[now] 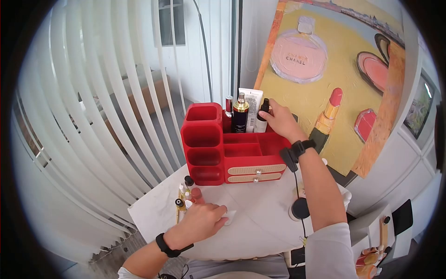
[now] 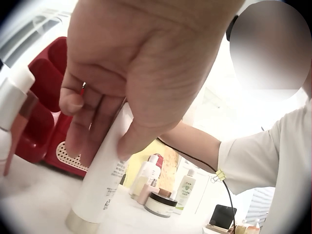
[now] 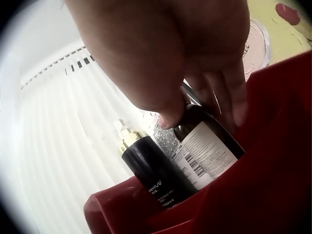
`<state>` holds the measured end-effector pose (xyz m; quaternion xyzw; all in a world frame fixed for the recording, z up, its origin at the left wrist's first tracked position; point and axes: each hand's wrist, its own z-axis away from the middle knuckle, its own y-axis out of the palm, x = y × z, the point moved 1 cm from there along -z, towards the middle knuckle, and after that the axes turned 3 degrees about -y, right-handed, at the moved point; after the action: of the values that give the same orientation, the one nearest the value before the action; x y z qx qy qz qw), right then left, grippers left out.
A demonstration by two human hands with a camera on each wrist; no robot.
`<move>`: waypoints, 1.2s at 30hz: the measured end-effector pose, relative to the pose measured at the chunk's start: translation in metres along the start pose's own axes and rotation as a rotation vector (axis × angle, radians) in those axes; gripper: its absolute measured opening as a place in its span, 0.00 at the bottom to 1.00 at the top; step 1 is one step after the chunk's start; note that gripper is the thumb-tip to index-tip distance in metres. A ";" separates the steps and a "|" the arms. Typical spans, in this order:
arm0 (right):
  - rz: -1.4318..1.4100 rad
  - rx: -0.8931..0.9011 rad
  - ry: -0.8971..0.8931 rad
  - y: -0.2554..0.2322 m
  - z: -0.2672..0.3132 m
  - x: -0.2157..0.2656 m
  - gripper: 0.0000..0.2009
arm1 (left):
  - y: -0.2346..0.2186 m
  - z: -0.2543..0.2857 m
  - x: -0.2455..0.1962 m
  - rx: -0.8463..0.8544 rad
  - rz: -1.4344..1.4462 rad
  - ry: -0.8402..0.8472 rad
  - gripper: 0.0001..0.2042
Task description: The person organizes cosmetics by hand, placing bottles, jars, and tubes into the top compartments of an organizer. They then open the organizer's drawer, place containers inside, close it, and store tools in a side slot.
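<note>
A red makeup organizer (image 1: 253,161) with two woven-front drawers stands on the white marble table. My right hand (image 1: 282,122) reaches over its back compartment and pinches the neck of a dark bottle (image 3: 207,152) with a white label. Beside that bottle are a black spray bottle (image 1: 240,116) with a gold collar, a white tube (image 1: 252,100) and a slim silver-capped bottle (image 1: 228,104). Near the table's front, my left hand (image 1: 199,224) holds a white squeeze tube (image 2: 101,187) between thumb and fingers, its pale cap end down close to the tabletop.
Several small cosmetic bottles (image 1: 197,194) cluster left of my left hand. A black-lidded jar (image 1: 300,208) stands at right, with more bottles (image 2: 186,191) around it. A painted canvas (image 1: 297,74) leans behind; vertical blinds (image 1: 102,107) hang at left. A cable runs from the right wrist.
</note>
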<state>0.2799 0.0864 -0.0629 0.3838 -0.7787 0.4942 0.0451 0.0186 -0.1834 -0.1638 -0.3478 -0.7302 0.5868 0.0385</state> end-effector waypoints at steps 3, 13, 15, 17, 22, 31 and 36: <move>-0.044 0.057 0.077 0.002 0.001 -0.001 0.24 | 0.003 0.001 0.000 0.000 0.013 -0.031 0.09; -0.090 -0.060 -0.051 -0.001 0.064 0.000 0.24 | -0.037 -0.047 0.003 -0.002 0.253 -0.200 0.11; -0.349 0.029 -0.160 -0.019 0.093 0.031 0.27 | -0.051 -0.064 0.002 -0.207 0.541 -0.289 0.12; -0.606 0.295 -0.171 -0.024 0.125 0.061 0.29 | -0.058 -0.083 0.002 -0.257 0.540 -0.310 0.12; -0.291 0.020 -0.209 -0.008 0.142 0.086 0.18 | -0.045 -0.108 -0.005 -0.338 0.492 -0.141 0.15; -0.332 -0.471 -0.063 -0.034 0.073 0.028 0.13 | -0.066 -0.078 0.000 -0.430 0.446 0.064 0.26; 0.071 -0.229 0.194 -0.014 0.022 -0.018 0.16 | -0.071 -0.014 0.034 -0.289 0.391 -0.160 0.18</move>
<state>0.3083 0.0761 -0.0719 0.2989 -0.8352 0.4380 0.1459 -0.0329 -0.1581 -0.1089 -0.4367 -0.7260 0.4985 -0.1838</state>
